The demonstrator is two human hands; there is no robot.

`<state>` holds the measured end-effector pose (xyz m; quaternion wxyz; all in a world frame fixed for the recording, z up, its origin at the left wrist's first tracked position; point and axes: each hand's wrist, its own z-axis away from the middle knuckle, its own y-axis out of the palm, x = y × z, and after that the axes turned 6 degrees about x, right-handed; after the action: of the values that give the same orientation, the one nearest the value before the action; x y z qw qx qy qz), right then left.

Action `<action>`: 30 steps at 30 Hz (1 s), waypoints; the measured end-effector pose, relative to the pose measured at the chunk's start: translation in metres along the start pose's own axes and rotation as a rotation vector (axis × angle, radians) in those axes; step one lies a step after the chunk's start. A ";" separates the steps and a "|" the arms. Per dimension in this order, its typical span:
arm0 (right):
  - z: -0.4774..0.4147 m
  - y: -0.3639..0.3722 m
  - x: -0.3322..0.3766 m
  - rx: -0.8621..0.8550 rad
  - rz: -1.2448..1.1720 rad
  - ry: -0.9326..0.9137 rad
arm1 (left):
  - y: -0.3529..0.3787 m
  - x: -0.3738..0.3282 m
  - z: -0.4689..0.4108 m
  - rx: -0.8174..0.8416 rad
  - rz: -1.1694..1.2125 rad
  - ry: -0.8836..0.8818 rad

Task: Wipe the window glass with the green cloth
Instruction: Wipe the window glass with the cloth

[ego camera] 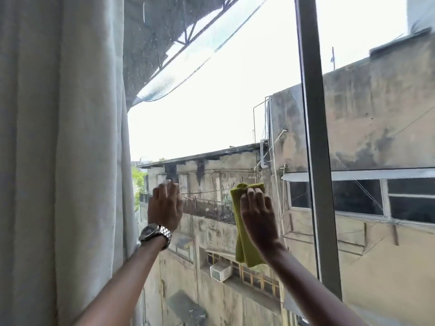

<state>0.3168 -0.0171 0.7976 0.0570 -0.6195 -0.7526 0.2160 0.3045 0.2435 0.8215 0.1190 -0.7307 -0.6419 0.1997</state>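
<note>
The window glass point(211, 118) fills the middle of the head view, with old buildings and bright sky behind it. My right hand point(257, 216) presses the green cloth point(241, 245) flat against the pane; the folded cloth hangs down below my palm. My left hand point(164, 205), with a metal watch at the wrist, lies flat on the glass to the left of the cloth, fingers together and nothing in it. It sits close to the curtain's edge.
A pale curtain point(63, 149) hangs along the whole left side and covers that part of the window. A grey vertical frame bar point(315, 137) stands just right of the cloth, with another pane beyond it.
</note>
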 end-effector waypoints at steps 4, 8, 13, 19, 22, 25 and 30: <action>0.018 0.011 0.017 0.072 -0.165 0.109 | 0.019 0.032 -0.034 -0.075 -0.036 0.129; 0.013 0.035 0.011 -0.028 -0.265 0.130 | 0.056 0.051 -0.041 -0.103 0.032 0.173; -0.021 0.061 0.018 -0.193 -0.135 0.101 | 0.082 0.073 -0.047 -0.247 0.159 0.230; -0.061 0.074 0.079 -0.178 -0.106 0.004 | 0.089 0.082 -0.049 -0.314 0.193 0.255; -0.017 0.098 0.099 -0.057 -0.043 -0.299 | 0.090 0.085 -0.049 -0.330 0.157 0.273; 0.048 0.115 0.076 0.012 0.028 -0.422 | 0.089 0.082 -0.048 -0.336 0.161 0.263; 0.077 0.105 0.012 -0.090 0.003 -0.162 | 0.087 0.081 -0.044 -0.339 0.162 0.263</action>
<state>0.3825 -0.0102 0.6844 -0.0323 -0.6033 -0.7626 0.2312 0.4097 0.3138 0.8122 0.0605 -0.8092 -0.5844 0.0010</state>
